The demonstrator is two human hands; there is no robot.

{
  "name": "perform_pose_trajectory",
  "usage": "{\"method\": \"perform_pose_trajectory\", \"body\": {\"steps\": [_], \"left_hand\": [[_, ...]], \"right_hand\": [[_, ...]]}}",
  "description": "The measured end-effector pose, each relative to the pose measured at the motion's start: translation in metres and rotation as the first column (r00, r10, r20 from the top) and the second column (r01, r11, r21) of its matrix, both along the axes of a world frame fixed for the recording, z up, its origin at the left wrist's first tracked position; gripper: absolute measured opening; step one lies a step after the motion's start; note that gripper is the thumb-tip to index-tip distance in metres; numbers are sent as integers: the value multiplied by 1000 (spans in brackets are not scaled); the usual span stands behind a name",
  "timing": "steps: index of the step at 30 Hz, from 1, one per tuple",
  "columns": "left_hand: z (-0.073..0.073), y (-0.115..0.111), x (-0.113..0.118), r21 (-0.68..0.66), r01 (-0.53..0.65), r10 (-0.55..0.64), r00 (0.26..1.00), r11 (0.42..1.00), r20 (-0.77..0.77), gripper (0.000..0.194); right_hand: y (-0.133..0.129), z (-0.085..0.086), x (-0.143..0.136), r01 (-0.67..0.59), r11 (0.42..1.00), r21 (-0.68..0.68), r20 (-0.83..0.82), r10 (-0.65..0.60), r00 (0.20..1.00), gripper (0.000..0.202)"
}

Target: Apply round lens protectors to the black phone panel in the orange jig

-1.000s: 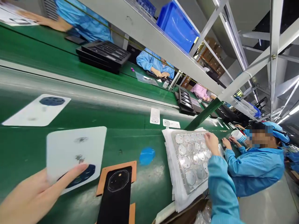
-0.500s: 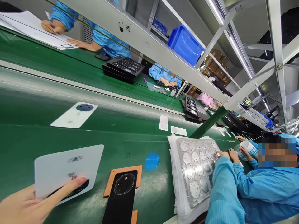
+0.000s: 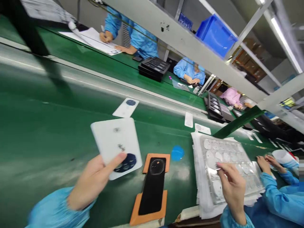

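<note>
My left hand (image 3: 95, 177) grips a white phone back panel (image 3: 114, 136) by its lower edge. The thumb lies beside the panel's dark round camera area. Over the clear plastic tray (image 3: 210, 193) of round white pieces, my right hand (image 3: 234, 185) is closed in a pinch. A small, thin, pale thing at its fingertips is too blurred to name. Between my hands, a black phone-shaped plate (image 3: 152, 190) with a camera ring rests in an orange fixture (image 3: 140, 209). Beside that fixture lies a round blue film (image 3: 177, 153).
Behind my left hand lies another white panel (image 3: 125, 109); two small white cards (image 3: 188, 120) lie farther right. White sheets (image 3: 200, 202) sit under the tray. A green post (image 3: 237, 123) slants behind it. A co-worker's hands (image 3: 267, 163) are close at right. Black trays (image 3: 154, 68) stand across the bench.
My right hand has drawn back from the tray's far right side to its near left part. The left hand has turned the white panel more upright. The view has swung left.
</note>
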State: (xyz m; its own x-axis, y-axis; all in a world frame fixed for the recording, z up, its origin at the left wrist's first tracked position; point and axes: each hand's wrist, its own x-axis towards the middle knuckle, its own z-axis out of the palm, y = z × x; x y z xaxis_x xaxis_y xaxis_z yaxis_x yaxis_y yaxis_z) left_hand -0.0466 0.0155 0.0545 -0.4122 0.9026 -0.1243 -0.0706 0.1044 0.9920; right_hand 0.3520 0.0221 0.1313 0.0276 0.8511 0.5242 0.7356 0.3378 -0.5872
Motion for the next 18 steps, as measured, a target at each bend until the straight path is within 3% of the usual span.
{"method": "perform_pose_trajectory", "body": {"steps": [2,4,7,9,13,15,18], "left_hand": [[4,-4,6,14,77,-78,979,997,186,73],[3,-10,8,52,78,-88,967,996,238,69],[0,-20,4,80,53,-70,970,995,232,64],[-1,-26,1,84,34,-53,970,996,238,59],[0,-32,-2,90,-1,-26,956,996,293,53],[0,-32,-2,90,-4,-24,950,996,310,48],[0,-30,-2,105,-4,-30,945,994,325,41]], "right_hand": [[-6,-17,-45,-145,989,-39,-18,144,989,16],[2,-34,-83,-336,917,-216,-201,295,934,20],[28,-61,-125,-589,657,-470,-447,397,801,35],[45,-77,-142,-621,567,-541,-467,412,782,43],[65,-96,-155,-566,595,-570,-381,419,824,37],[65,-98,-156,-521,647,-557,-313,417,853,31],[54,-99,-153,-438,772,-460,-164,411,897,28]]}}
